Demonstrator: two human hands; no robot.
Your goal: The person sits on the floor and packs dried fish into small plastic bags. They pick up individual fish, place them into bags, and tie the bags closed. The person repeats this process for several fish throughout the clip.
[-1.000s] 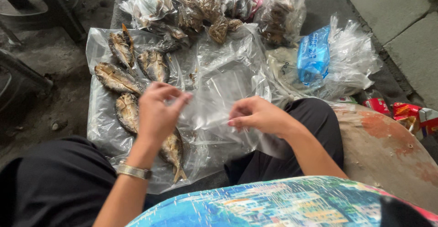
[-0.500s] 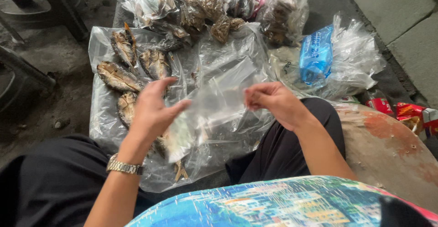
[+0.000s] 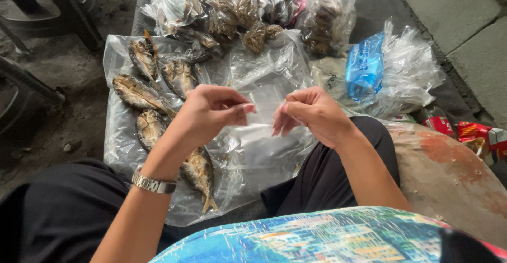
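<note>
We hold a small clear plastic bag (image 3: 261, 128) up between our two hands, over the lap and above the big plastic sheet (image 3: 119, 152) spread on the ground. Our left hand (image 3: 208, 115) pinches the bag's top edge on the left, thumb against fingertips, and our right hand (image 3: 309, 112) pinches the same edge on the right, so both hands are closed on the bag's mouth. As far as we can judge, the bag is empty and its mouth is only being parted: nothing shows inside it, so the filling is not yet done. Some packing looks finished already, since a heap of filled bags (image 3: 237, 6) lies at the far edge of the sheet. What is left lies loose on the sheet to the left: several dried fish (image 3: 138, 91), flat, brownish and split, with one more fish (image 3: 198, 173) near our left wrist. The bag itself is thin, see-through and limp, hanging down from our fingers with a few creases; it looks slippery and easy to crumple. To the right, well apart, sits a blue packet (image 3: 364, 67) on a bundle of spare clear bags (image 3: 412, 72).
</note>
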